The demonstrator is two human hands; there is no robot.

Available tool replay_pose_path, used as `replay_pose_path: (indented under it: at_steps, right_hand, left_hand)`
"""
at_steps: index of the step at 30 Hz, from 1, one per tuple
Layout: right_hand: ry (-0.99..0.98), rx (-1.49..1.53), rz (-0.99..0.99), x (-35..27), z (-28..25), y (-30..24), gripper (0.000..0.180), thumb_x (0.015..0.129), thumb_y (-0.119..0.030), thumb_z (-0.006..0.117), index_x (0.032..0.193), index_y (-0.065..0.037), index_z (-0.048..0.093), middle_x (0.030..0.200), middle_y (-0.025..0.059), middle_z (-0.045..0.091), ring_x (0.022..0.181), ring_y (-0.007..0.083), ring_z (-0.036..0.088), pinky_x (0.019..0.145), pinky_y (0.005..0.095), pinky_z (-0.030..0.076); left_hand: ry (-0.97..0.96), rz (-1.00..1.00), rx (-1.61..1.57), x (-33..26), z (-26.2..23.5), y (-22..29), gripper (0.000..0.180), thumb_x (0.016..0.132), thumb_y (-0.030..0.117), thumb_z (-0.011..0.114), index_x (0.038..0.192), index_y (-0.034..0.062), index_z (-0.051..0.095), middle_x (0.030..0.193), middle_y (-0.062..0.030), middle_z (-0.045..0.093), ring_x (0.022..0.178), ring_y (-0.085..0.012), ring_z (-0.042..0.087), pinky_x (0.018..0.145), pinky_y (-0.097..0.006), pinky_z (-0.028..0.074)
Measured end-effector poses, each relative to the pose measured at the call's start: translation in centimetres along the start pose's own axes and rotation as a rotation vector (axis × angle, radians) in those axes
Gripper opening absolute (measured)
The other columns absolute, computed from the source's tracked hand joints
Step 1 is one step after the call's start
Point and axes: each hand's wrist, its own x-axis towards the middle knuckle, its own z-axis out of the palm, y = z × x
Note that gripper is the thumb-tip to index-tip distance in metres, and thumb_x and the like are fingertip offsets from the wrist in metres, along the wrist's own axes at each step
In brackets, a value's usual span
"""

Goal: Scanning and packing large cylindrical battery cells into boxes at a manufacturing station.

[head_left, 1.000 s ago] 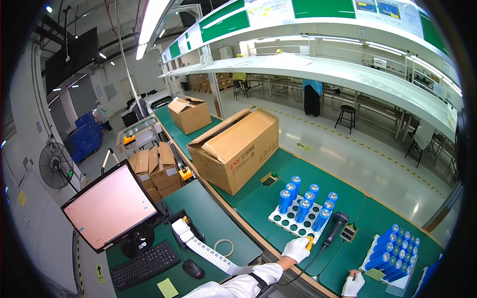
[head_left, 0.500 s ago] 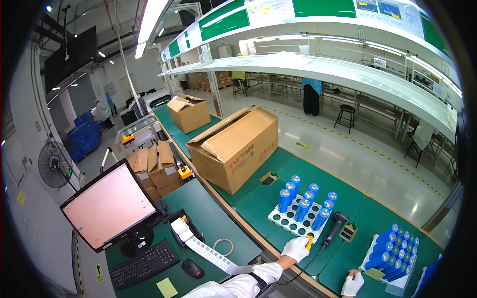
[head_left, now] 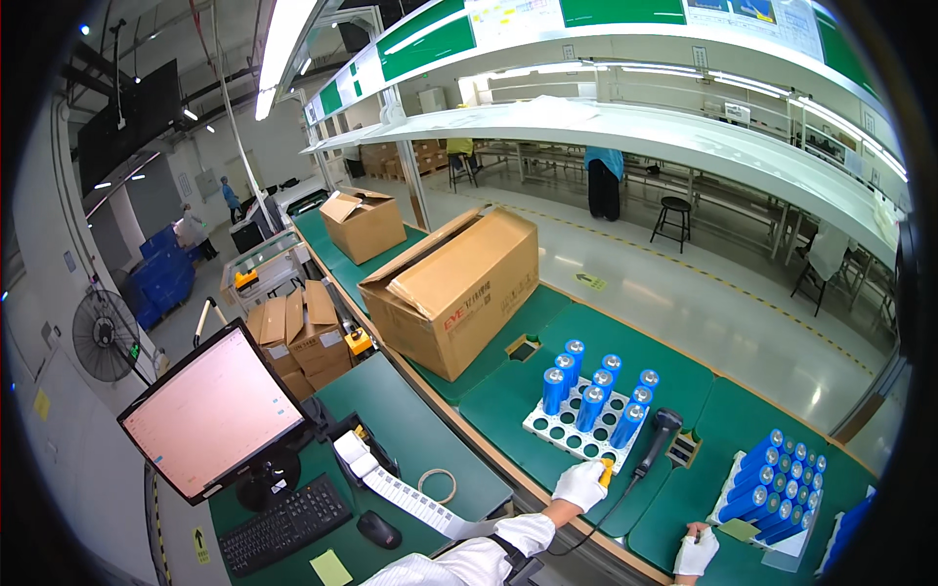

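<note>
Left hand [head_left: 580, 484] in white glove is closed on the yellow grip of a black barcode scanner [head_left: 657, 436], lying just beside the white tray of blue cylindrical cells [head_left: 589, 415] on green bench [head_left: 723, 430]. Right hand [head_left: 696, 554] rests on bench near 2nd cell tray [head_left: 770, 488]; open or closed, cannot tell.

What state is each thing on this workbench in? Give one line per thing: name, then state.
Left hand: gloved, gripping a yellow tool.
Right hand: gloved, resting on the mat.
Big box: flaps open.
Small box: flaps open.
White tray: partly filled with upright blue cells.
Monitor: on.
Scanner: lying on the mat.
</note>
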Motion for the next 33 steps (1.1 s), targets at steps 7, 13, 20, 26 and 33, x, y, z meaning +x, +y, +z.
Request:
replay_pose_path:
  at_steps: [7,13,20,26,33]
  right_hand:
    - [-0.182,-0.190,0.023,0.7,-2.9,-5.5,0.015,0.086,-0.017,0.059,0.093,-0.009,0.070,0.087,0.0166,0.067,0.078,0.0322,0.063,0.072,0.0397,0.050]
    - [-0.188,-0.203,0.031,0.9,-3.3,-6.4,0.015,0.085,-0.016,0.059,0.093,-0.009,0.070,0.087,0.0170,0.067,0.078,0.0342,0.063,0.072,0.0412,0.050]
    - [-0.176,-0.198,0.048,0.8,-3.2,-6.1,0.016,0.086,-0.017,0.058,0.093,-0.010,0.070,0.085,0.0171,0.067,0.077,0.0340,0.063,0.071,0.0415,0.049]
    - [-0.167,-0.208,-0.007,0.8,-3.0,-5.5,0.015,0.086,-0.017,0.058,0.093,-0.011,0.070,0.083,0.0164,0.066,0.074,0.0332,0.063,0.069,0.0411,0.049]
    - [-0.157,-0.193,0.007,0.8,-2.8,-5.6,0.013,0.086,-0.017,0.058,0.090,-0.012,0.070,0.081,0.0151,0.067,0.072,0.0328,0.062,0.067,0.0405,0.049]
  left_hand:
    - [-0.017,-0.018,-0.017,-0.2,0.3,-0.3,0.017,0.079,0.017,0.061,0.094,0.0083,0.061,0.088,-0.0142,0.066,0.079,-0.0350,0.064,0.071,-0.046,0.052]
    - [-0.020,-0.026,-0.013,-0.2,0.1,0.0,0.017,0.078,0.017,0.062,0.092,0.0083,0.061,0.088,-0.0134,0.066,0.080,-0.0349,0.064,0.071,-0.046,0.052]
    - [-0.021,-0.033,0.005,-0.1,0.7,-0.4,0.017,0.076,0.018,0.063,0.090,0.0080,0.061,0.088,-0.0127,0.066,0.079,-0.0346,0.064,0.070,-0.045,0.052]
    - [-0.023,-0.030,-0.002,-0.2,0.5,-0.3,0.017,0.076,0.019,0.064,0.090,0.0082,0.062,0.086,-0.0125,0.066,0.079,-0.0339,0.064,0.070,-0.044,0.052]
    - [-0.011,-0.037,0.010,0.0,0.6,-0.5,0.020,0.077,0.019,0.064,0.094,0.0087,0.063,0.088,-0.0128,0.066,0.080,-0.0337,0.064,0.071,-0.044,0.053]
